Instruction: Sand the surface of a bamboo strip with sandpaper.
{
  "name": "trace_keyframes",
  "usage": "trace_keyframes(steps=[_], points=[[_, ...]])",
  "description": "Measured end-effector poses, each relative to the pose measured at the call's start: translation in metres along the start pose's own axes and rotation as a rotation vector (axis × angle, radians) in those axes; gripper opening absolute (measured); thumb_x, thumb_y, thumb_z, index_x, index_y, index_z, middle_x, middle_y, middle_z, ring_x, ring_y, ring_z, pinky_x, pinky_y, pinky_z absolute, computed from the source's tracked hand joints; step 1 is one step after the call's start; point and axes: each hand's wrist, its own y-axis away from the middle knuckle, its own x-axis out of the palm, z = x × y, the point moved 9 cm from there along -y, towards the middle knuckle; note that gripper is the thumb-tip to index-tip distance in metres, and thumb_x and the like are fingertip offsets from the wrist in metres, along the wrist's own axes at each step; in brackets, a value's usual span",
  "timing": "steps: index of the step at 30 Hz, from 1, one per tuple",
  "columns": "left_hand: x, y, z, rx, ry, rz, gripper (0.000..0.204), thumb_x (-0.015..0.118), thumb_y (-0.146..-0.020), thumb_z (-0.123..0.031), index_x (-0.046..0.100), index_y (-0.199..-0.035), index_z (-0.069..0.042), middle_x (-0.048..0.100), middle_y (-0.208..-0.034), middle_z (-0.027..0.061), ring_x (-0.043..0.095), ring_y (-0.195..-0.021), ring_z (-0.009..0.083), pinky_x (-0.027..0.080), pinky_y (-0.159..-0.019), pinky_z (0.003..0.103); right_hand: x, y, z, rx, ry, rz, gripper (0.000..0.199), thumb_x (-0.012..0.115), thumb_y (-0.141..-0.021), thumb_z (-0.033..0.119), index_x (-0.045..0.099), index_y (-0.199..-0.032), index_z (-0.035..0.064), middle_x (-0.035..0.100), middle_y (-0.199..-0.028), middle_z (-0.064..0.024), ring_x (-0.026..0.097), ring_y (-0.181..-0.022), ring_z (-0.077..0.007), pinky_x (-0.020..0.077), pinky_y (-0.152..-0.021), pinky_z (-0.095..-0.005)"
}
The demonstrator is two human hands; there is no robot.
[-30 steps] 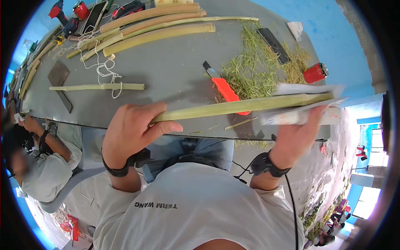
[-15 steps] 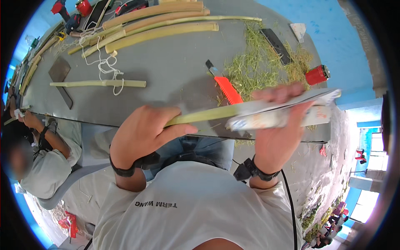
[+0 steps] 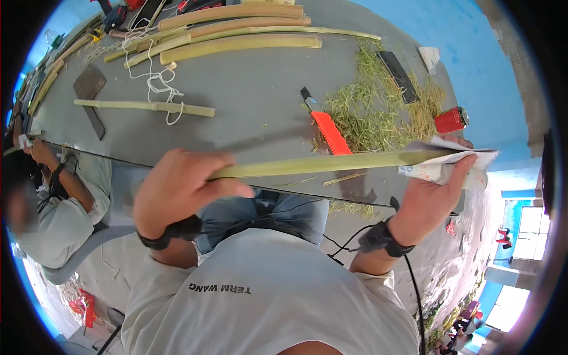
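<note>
A pale green bamboo strip [image 3: 307,165] stretches level across the space in front of me, just over the table's near edge. My left hand [image 3: 177,186] is closed around its left end, thumb below and fingers on top. At the other end, my right hand [image 3: 435,192] pinches a folded sheet of sandpaper [image 3: 479,164], grey on one face and white with print on the other. The sheet wraps the strip's right end and hides its tip. Just beyond the strip lies a red tool with a ribbed edge [image 3: 331,134] and dark tip.
Green shavings [image 3: 367,109] surround a dark flat block [image 3: 397,77], near a red can [image 3: 451,120]. Bamboo poles [image 3: 242,48] lie at the back. White string [image 3: 157,86], a cleaver [image 3: 90,83] and a short bamboo piece [image 3: 142,107] lie left. Another person [image 3: 59,183] sits at left.
My right hand has slid the sandpaper rightward along the strip to its far end, baring more of the bamboo. My left hand has shifted slightly left, still holding its end.
</note>
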Motion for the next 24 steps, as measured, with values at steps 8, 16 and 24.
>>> trace_keyframes(steps=[8, 16, 24], points=[[-0.004, 0.004, -0.006, 0.037, -0.030, -0.016, 0.045, 0.071, -0.087, -0.046, 0.060, -0.079, -0.003, 0.052, -0.062, 0.0166, 0.050, -0.062, 0.0409, 0.037, -0.053, 0.043, 0.001, 0.003, 0.007, -0.039, 0.054, 0.039, 0.042, 0.051, -0.105, 0.044, 0.050, -0.116, 0.0043, 0.059, -0.095, -0.0109, 0.062, -0.092, -0.0260, 0.0502, -0.092, -0.0417], [0.004, 0.005, -0.010, -0.004, 0.000, 0.020, 0.048, 0.071, -0.086, -0.047, 0.057, -0.076, -0.001, 0.052, -0.063, 0.0180, 0.050, -0.063, 0.0417, 0.037, -0.053, 0.044, 0.015, 0.019, -0.003, -0.179, 0.671, 0.019, 0.042, 0.057, -0.102, 0.044, 0.049, -0.118, 0.0059, 0.055, -0.102, -0.0063, 0.058, -0.099, -0.0185, 0.0472, -0.090, -0.0387], [0.024, 0.000, -0.007, 0.040, 0.068, -0.001, 0.045, 0.074, -0.084, -0.046, 0.063, -0.080, -0.002, 0.051, -0.060, 0.0170, 0.050, -0.059, 0.0401, 0.038, -0.053, 0.043, 0.025, 0.023, -0.032, -0.064, 0.299, 0.234, 0.033, 0.055, -0.104, 0.034, 0.047, -0.120, 0.0060, 0.052, -0.101, -0.0044, 0.053, -0.097, -0.0186, 0.0417, -0.096, -0.0393]])
